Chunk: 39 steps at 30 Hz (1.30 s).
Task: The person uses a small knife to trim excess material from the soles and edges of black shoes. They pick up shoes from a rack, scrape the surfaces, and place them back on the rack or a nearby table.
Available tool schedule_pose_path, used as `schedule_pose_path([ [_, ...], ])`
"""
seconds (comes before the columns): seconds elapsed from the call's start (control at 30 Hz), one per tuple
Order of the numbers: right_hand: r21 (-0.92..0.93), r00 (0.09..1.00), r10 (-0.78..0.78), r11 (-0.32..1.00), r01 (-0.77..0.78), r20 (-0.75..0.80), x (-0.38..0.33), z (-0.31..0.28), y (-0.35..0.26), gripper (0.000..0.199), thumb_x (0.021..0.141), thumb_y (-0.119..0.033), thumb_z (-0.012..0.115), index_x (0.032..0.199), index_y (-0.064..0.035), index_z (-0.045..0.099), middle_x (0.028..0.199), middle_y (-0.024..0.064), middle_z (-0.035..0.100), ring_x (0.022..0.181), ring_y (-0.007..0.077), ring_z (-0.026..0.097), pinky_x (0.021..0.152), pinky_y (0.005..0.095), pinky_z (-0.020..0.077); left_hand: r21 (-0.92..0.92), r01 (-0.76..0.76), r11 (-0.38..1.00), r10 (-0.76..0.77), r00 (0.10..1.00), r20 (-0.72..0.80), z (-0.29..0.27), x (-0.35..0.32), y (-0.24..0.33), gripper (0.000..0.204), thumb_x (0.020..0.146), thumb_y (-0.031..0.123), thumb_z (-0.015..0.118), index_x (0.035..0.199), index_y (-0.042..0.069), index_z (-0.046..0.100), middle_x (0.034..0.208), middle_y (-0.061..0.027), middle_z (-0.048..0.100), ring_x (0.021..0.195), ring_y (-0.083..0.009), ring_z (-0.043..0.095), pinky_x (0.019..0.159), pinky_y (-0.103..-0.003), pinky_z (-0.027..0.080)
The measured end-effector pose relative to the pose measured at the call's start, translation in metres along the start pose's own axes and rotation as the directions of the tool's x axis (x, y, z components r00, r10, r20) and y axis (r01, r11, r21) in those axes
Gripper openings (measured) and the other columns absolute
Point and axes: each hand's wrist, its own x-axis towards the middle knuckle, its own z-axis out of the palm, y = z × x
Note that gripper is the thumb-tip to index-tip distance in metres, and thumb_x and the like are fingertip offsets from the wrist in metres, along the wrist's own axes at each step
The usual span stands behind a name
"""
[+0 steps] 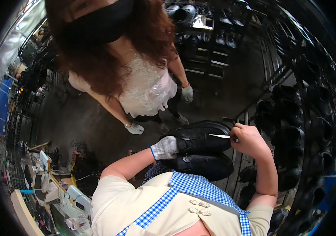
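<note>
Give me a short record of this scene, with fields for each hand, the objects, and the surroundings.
left hand: in a white glove, resting on the upper shoe
right hand: bare, its grip closed on a thin blade whose tip lies on the upper shoe
shoes: two black ones, the upper stacked above the lower shoe
other person: standing in front, white gloves on both hands
surroundings: racks of dark shoes at the right, workbench at the lower left

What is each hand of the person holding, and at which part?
The gloved left hand grips the upper black shoe at its opening. The bare right hand holds a thin blade by its handle end.
</note>
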Motion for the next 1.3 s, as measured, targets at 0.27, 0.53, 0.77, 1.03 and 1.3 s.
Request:
schedule_pose_path([
  [0.27, -0.098, 0.996, -0.073, 0.993, 0.068, -0.050, -0.001, 0.011, -0.019, 0.017, 0.064, -0.011, 0.070, 0.075, -0.0035, 0.060, 0.081, 0.0111, 0.059, 0.075, 0.0310, 0.063, 0.067, 0.0387, 0.0518, -0.003, 0.019, 1.000, -0.019, 0.999, -0.038, -0.005, -0.019, 0.019, 0.051, 0.068, 0.015, 0.065, 0.119, 0.010, 0.065, 0.117, -0.0125, 0.065, 0.103, -0.0281, 0.065, 0.089, -0.035, 0.054],
  [0.53, -0.042, 0.988, -0.114, 0.993, 0.110, -0.106, -0.026, 0.012, -0.015, 0.024, 0.067, -0.016, 0.074, 0.079, -0.0042, 0.056, 0.082, 0.0114, 0.056, 0.077, 0.0301, 0.062, 0.068, 0.0390, 0.0508, 0.035, 0.028, 0.999, -0.026, 0.998, -0.065, 0.002, -0.018, 0.031, 0.042, 0.071, 0.018, 0.069, 0.113, 0.011, 0.068, 0.109, -0.0110, 0.068, 0.094, -0.0292, 0.068, 0.081, -0.036, 0.056],
  [0.77, 0.294, 0.931, -0.076, 0.937, 0.189, -0.357, -0.046, 0.020, 0.010, 0.018, 0.069, -0.010, 0.065, 0.081, -0.0005, 0.056, 0.077, 0.0134, 0.056, 0.069, 0.0277, 0.058, 0.062, 0.0351, 0.0468, 0.017, -0.019, 1.000, 0.021, 0.989, -0.146, -0.018, 0.005, 0.056, 0.047, 0.068, 0.008, 0.075, 0.114, 0.009, 0.067, 0.115, -0.0147, 0.067, 0.106, -0.0316, 0.065, 0.089, -0.038, 0.054],
  [1.03, 0.877, 0.944, 0.089, 0.406, 0.257, -0.318, -0.073, 0.043, 0.031, 0.010, 0.076, -0.012, 0.061, 0.079, -0.0049, 0.055, 0.075, -0.0007, 0.050, 0.061, 0.0055, 0.047, 0.054, 0.0217, 0.0372, -0.035, -0.037, 0.999, 0.030, 0.982, -0.186, -0.013, 0.026, 0.074, 0.047, 0.070, 0.007, 0.071, 0.117, 0.010, 0.068, 0.121, -0.0131, 0.065, 0.110, -0.0320, 0.063, 0.097, -0.038, 0.051],
  [1.3, 0.934, 0.858, 0.420, 0.313, 0.171, -0.297, -0.104, 0.056, 0.041, 0.011, 0.083, -0.013, 0.066, 0.081, -0.0079, 0.056, 0.076, -0.0029, 0.052, 0.061, 0.0039, 0.043, 0.056, 0.0206, 0.0344, -0.050, 0.071, 0.996, -0.079, 0.978, -0.193, 0.032, 0.008, 0.047, 0.034, 0.070, 0.007, 0.073, 0.104, 0.006, 0.070, 0.115, -0.0128, 0.067, 0.106, -0.0308, 0.065, 0.096, -0.039, 0.051],
])
